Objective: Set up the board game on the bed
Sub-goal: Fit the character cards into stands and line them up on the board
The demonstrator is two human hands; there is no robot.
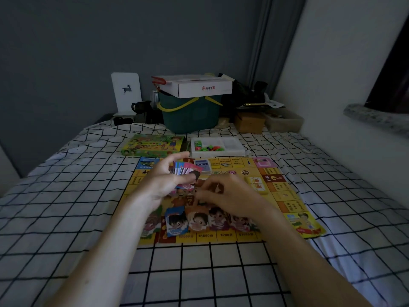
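Yellow game board [285,196] lies flat on my bed's black-and-white checked sheet [66,218], its far edge close to the green game box [152,145] and the white plastic tray [218,147] of coloured playing pieces, which sit side by side on the sheet. My left hand [163,182] is raised over the middle of the board, thumb and curled fingers gripping a fanned stack of small cards [186,170] in pink and blue. My right hand [230,193] hovers just beside it, over the board's centre, with the fingers bent and the thumb and forefinger drawn together; whether they pinch a card or nothing I cannot tell, since the fingertips are blurred. Along the board's near side a row of character cards [199,220] lies face up, a blue one [177,221] at the left end and three more beside it, partly hidden under my right wrist. Near the board's far edge rests a small blue-backed deck [202,166], and a yellow card pile [256,185] sits towards the right side. Beyond the game, at the head of the bed, a teal bucket [190,116] with a yellow handle carries a white cardboard box [199,87] on top, and a white panel with a deer figure [126,91] leans against the grey wall.
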